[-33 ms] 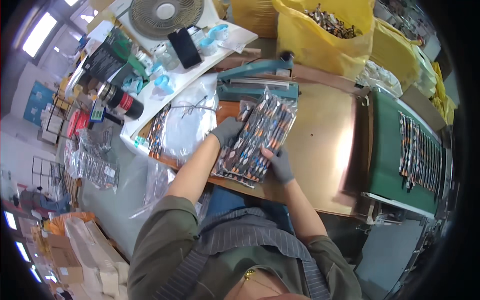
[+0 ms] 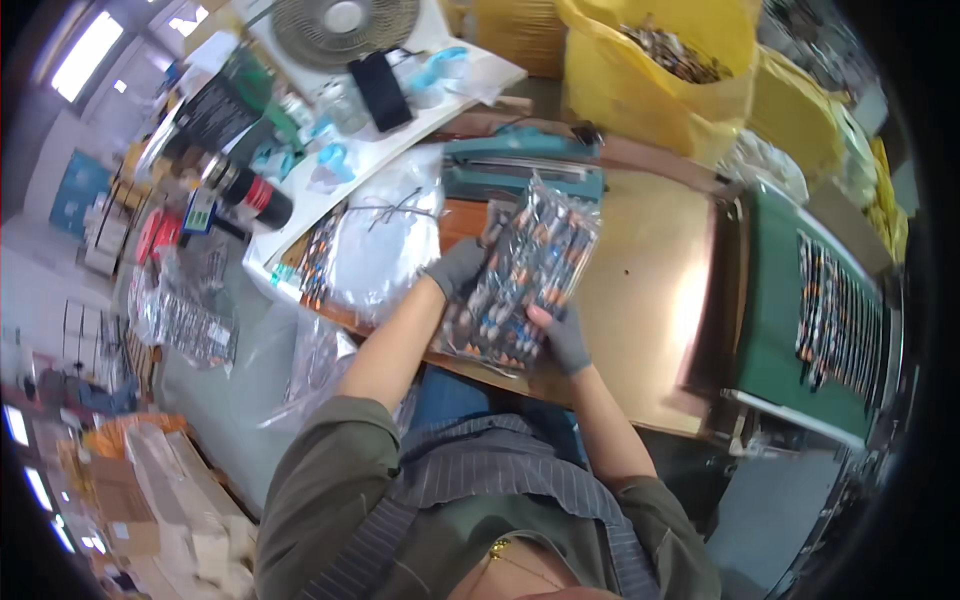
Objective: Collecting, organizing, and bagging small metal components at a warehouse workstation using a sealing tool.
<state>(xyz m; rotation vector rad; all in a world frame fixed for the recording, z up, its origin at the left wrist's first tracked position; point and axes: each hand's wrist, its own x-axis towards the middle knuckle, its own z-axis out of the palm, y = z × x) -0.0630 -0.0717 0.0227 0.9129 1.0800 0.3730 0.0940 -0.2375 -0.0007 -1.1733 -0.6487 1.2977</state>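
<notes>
In front of me I hold a clear plastic bag, tilted, packed with dark slim sticks patterned in orange, blue and white. My left hand, in a grey glove, grips its left edge. On the lower right edge, my right hand has its bare thumb on top of the bag and its fingers partly hidden beneath. Just beyond the bag stands a teal bench sealer with a long arm. A stack of clear empty bags lies to the left of my left hand.
A green conveyor belt at right carries a row of patterned sticks. A yellow sack stands behind the tan worktop. The white side table holds a phone, a fan and a thermos.
The whole view has shifted slightly and blurred. The sealer's arm sits lower than before. Both hands keep their hold on the bag.
</notes>
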